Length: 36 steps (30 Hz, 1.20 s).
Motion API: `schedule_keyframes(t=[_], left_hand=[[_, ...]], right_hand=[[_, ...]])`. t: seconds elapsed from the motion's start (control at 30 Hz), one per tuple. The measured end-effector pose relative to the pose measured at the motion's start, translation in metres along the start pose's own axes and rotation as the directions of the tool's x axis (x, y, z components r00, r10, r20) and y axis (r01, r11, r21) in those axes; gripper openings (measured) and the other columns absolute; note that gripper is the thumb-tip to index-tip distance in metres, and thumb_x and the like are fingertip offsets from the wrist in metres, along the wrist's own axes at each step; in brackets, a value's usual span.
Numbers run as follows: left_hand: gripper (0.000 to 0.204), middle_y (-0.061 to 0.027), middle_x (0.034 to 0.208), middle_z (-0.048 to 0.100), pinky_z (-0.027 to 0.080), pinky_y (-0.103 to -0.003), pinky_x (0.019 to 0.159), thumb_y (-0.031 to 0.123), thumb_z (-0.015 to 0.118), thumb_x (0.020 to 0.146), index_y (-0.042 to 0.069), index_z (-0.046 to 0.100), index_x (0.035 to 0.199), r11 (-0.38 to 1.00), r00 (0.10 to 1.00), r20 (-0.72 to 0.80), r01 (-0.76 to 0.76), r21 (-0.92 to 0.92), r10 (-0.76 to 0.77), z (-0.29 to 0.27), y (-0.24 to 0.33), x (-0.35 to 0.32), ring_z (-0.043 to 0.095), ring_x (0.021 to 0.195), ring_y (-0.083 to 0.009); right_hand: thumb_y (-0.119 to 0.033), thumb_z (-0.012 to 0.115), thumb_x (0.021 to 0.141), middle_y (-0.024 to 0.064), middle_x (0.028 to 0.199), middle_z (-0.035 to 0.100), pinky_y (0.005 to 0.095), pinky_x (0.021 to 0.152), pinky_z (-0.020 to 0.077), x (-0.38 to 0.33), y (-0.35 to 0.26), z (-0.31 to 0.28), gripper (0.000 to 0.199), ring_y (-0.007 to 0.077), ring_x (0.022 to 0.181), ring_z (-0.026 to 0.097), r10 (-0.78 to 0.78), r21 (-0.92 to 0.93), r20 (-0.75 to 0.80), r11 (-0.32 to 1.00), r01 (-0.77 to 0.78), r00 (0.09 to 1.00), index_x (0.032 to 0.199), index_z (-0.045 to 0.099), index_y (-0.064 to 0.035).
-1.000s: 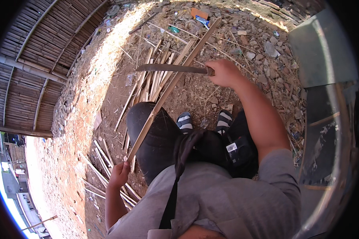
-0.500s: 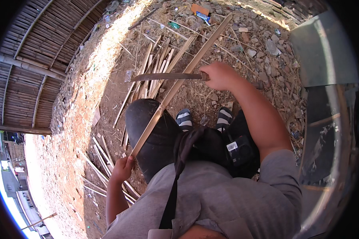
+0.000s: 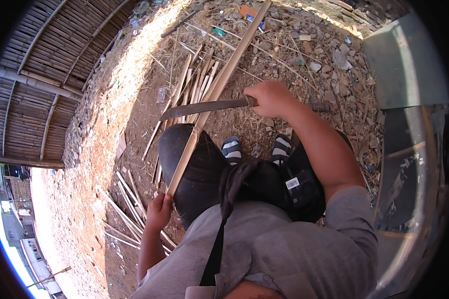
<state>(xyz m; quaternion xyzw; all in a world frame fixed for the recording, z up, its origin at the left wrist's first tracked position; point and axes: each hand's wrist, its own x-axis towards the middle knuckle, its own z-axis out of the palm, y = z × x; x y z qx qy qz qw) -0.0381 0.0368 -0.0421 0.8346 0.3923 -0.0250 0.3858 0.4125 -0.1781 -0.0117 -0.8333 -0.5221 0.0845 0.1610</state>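
My left hand (image 3: 159, 210) is closed around the near end of a long split bamboo strip (image 3: 230, 74). The strip slants up and to the right, passing over my left knee (image 3: 194, 149) toward the top of the view. My right hand (image 3: 270, 99) grips the handle of a machete (image 3: 217, 105), whose dark, slightly curved blade points left. The blade crosses the strip a little beyond the knee; I cannot tell whether they touch. Beneath them, a bundle of bamboo strips (image 3: 188, 87) lies on the ground.
More pale strips (image 3: 127, 212) lie to the left of my left forearm. Stones and litter (image 3: 329, 74) cover the ground at the right. A slatted bamboo wall (image 3: 45, 65) stands at the left, and a grey sheet panel (image 3: 406, 62) at the right.
The strip's far end has swung left and up, and my left hand has shifted slightly right. The machete has come nearer to me, its tip dipping lower.
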Motion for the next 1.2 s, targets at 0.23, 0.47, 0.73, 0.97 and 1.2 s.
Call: schedule_keyframes(t=[0.23, 0.47, 0.73, 0.97, 1.2], left_hand=[[0.041, -0.0183, 0.067, 0.063, 0.048, -0.046, 0.058, 0.040, 0.056, 0.102, 0.002, 0.061, 0.088, 0.945, 0.957, -0.206, -0.136, 0.299, 0.203, 0.007, 0.026, -0.004, 0.065, 0.065, -0.0401], [0.038, -0.0203, 0.066, 0.061, 0.046, -0.051, 0.057, 0.038, 0.059, 0.100, 0.003, 0.056, 0.085, 0.890, 0.923, -0.172, -0.261, 0.374, 0.343, 0.017, 0.022, 0.004, 0.063, 0.065, -0.0454], [0.037, -0.0217, 0.065, 0.060, 0.046, -0.052, 0.057, 0.034, 0.060, 0.099, 0.002, 0.053, 0.082, 0.906, 0.940, -0.169, -0.220, 0.362, 0.296, 0.016, 0.026, -0.002, 0.062, 0.064, -0.0464], [0.036, -0.0213, 0.066, 0.061, 0.047, -0.053, 0.057, 0.035, 0.061, 0.099, 0.003, 0.055, 0.083, 0.917, 0.944, -0.187, -0.195, 0.349, 0.272, 0.020, 0.014, 0.007, 0.063, 0.065, -0.0462], [0.036, -0.0219, 0.067, 0.063, 0.047, -0.054, 0.058, 0.039, 0.062, 0.098, 0.005, 0.057, 0.089, 0.910, 0.945, -0.164, -0.210, 0.356, 0.282, 0.021, 0.018, 0.006, 0.064, 0.066, -0.0467]], right_hand=[[-0.021, 0.073, 0.073, 0.0128, 0.081, 0.069, 0.0510, 0.072, 0.0539, 0.002, 0.011, 0.008, 0.027, 0.0364, 0.087, 0.069, 0.092, 0.077, 0.055, 0.992, -0.096, 0.994, 0.100, 0.069, -0.0176], [-0.018, 0.069, 0.074, 0.0155, 0.086, 0.068, 0.0495, 0.074, 0.0531, 0.008, 0.026, 0.031, 0.026, 0.0380, 0.087, 0.068, 0.076, 0.179, 0.111, 0.979, -0.095, 0.991, 0.099, 0.068, -0.0127], [-0.015, 0.065, 0.073, 0.0165, 0.083, 0.068, 0.0495, 0.075, 0.0523, 0.002, -0.012, 0.002, 0.023, 0.0404, 0.087, 0.066, 0.012, 0.054, 0.136, 0.998, -0.020, 0.991, 0.096, 0.067, -0.0083], [-0.019, 0.069, 0.076, 0.0184, 0.095, 0.070, 0.0478, 0.078, 0.0534, 0.009, 0.073, 0.013, 0.032, 0.0359, 0.088, 0.068, 0.419, 0.215, 0.119, 0.874, -0.435, 0.900, 0.106, 0.069, -0.0067], [-0.021, 0.071, 0.079, 0.0192, 0.096, 0.070, 0.0461, 0.082, 0.0553, -0.001, -0.008, -0.004, 0.037, 0.0342, 0.094, 0.070, 0.024, -0.045, 0.206, 0.999, -0.015, 0.978, 0.113, 0.069, -0.0074]])
